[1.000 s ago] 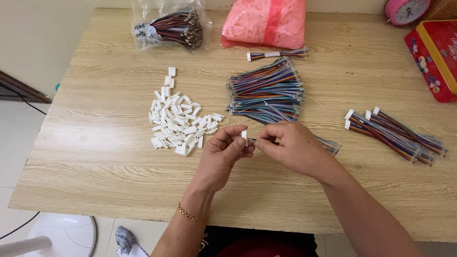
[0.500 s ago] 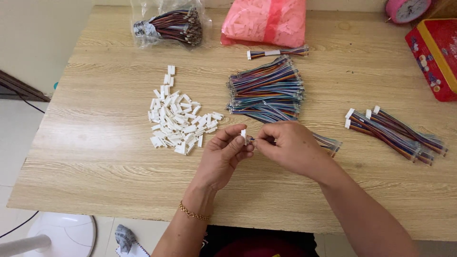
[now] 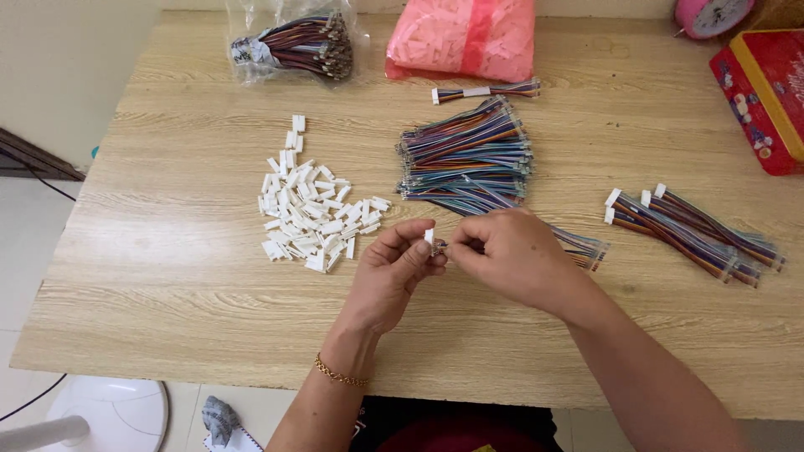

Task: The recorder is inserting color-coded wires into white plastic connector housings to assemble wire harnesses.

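Pinching a small white plastic connector housing (image 3: 429,237) between thumb and forefinger of the left hand (image 3: 394,272), just above the middle of the pale wood-grain tabletop (image 3: 167,251). Feeding the stripped ends of a multicoloured ribbon-wire lead (image 3: 582,248) toward that housing with the right hand (image 3: 511,255), fingers curled and pressed together around the wire; exact finger contact hidden behind the knuckles. Lying to the left of the hands, near but apart: a loose heap of white plastic housings (image 3: 314,219), still large. Lying just beyond the hands: a thick stack of unfitted multicoloured wire leads (image 3: 465,159), also large. Resting to the right, well apart: a small bundle of leads already carrying white housings (image 3: 695,230), together with one more finished lead (image 3: 486,90) near the far edge. Judging from these piles, only a minor share appearing completed, the greater part remaining. Sitting along the far edge: a clear bag of dark bundled wires (image 3: 293,46), a pink plastic bag of white parts (image 3: 465,38), a pink round clock (image 3: 712,15) and a red tin box (image 3: 762,96) at the right edge. Showing bare tabletop on the near left and along the near edge, leaving open room for both forearms.
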